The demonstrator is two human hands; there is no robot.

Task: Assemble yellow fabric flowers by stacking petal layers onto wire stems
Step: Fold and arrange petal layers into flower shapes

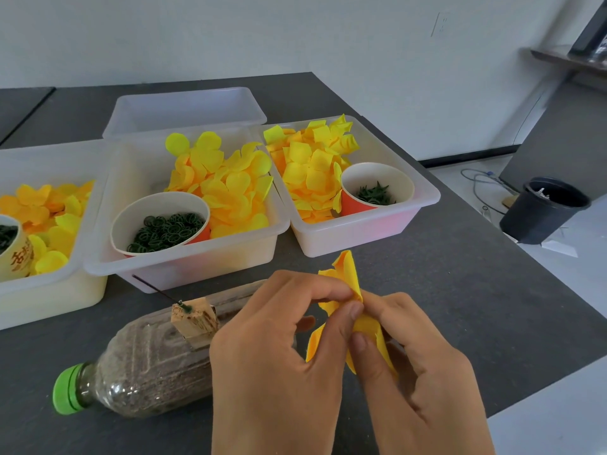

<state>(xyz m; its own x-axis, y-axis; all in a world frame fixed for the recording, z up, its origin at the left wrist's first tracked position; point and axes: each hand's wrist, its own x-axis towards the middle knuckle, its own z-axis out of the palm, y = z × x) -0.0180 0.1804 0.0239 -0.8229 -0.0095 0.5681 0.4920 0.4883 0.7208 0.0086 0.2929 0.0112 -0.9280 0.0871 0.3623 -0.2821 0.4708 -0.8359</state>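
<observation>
Dark grey desk (460, 274) is standing against a white wall, carrying four white bins (184, 257) and three paper cups (161, 221). Left hand (279, 356) and right hand (423, 362) are both pinching one yellow petal layer (345, 274).

Probably a craft workroom: petal bins (407, 205) on a worktable (460, 290).

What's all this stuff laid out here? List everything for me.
Plastic bins: four, translucent white, back of the table; three hold yellow petals, one is empty.
Paper cups: three, in the filled bins, holding dark green parts.
Bottle: one, green cap, lying near the table's front.
Wooden block: one, on the bottle, wire stem stuck in.
Bucket: one, black, floor.
Petal piece: one, yellow, pinched by left hand and right hand.
</observation>
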